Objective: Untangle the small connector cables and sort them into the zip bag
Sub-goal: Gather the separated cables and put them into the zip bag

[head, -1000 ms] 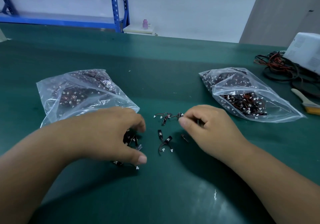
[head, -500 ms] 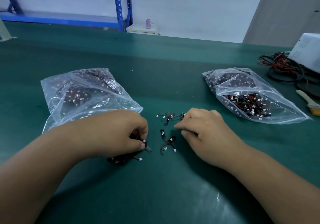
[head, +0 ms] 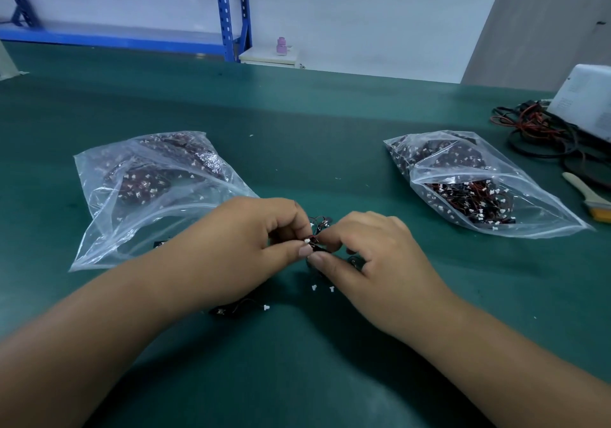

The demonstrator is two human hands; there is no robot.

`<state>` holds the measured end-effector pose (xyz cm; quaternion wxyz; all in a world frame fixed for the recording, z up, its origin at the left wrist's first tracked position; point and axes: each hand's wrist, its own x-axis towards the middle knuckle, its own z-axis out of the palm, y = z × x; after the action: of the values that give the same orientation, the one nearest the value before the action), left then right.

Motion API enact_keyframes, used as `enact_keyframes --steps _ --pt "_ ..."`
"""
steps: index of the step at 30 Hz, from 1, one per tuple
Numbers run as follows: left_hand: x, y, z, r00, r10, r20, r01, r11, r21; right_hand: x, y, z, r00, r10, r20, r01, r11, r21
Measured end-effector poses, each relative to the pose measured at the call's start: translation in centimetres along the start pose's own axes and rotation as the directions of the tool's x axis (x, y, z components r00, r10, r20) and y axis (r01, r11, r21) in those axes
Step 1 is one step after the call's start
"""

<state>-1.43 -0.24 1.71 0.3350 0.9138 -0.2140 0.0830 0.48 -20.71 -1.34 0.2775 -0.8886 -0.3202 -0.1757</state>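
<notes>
Small black-red connector cable (head: 312, 241) with white plug held mid-bench, just above green bench (head: 297, 123). Left hand (head: 251, 239) grip: thumb and forefinger pinch plug end. Right hand (head: 373, 255) grip: fingertips pinch same cable, possibly a second one too, view blocked. Loose cables (head: 244, 310) lie by left wrist. Clear plastic zip bag (head: 139, 196) of cables lies left, second clear zip bag (head: 479, 183) right, well apart.

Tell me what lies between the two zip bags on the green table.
In the head view, the left hand and right hand meet there, both pinching one small connector cable; loose cables lie around them.
</notes>
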Motion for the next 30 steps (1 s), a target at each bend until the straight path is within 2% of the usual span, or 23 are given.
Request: enact_keyframes --steps 4,9,13,19,25,30 --pt "-0.1 0.2 0.5 0.999 -0.035 0.015 0.035 0.999 -0.037 0.1 0.6 0.3 0.999 -0.043 -0.017 0.045 0.993 0.111" --pt "-0.1 0.1 0.5 0.995 -0.095 0.015 0.096 0.993 -0.061 0.2 1.2 0.1 0.990 0.086 -0.108 -0.046 0.944 0.327" --pt "0.0 -0.1 0.6 0.994 -0.106 0.007 0.106 0.992 -0.072 0.3 1.9 -0.5 0.973 0.157 -0.169 -0.097 0.943 0.318" --pt "-0.1 -0.5 0.6 0.994 -0.107 -0.010 0.107 0.993 -0.050 0.5 2.8 -1.3 0.972 0.168 -0.162 -0.112 0.945 0.306" --pt "-0.1 -0.4 1.4 0.991 -0.085 -0.099 0.075 0.992 -0.104 0.5 2.7 -1.7 0.974 0.157 -0.160 -0.092 0.931 0.353" --pt "-0.1 -0.2 2.1 0.987 -0.069 -0.145 0.053 0.993 -0.109 0.9 3.1 -1.7 0.931 0.283 -0.231 -0.171 0.896 0.409"
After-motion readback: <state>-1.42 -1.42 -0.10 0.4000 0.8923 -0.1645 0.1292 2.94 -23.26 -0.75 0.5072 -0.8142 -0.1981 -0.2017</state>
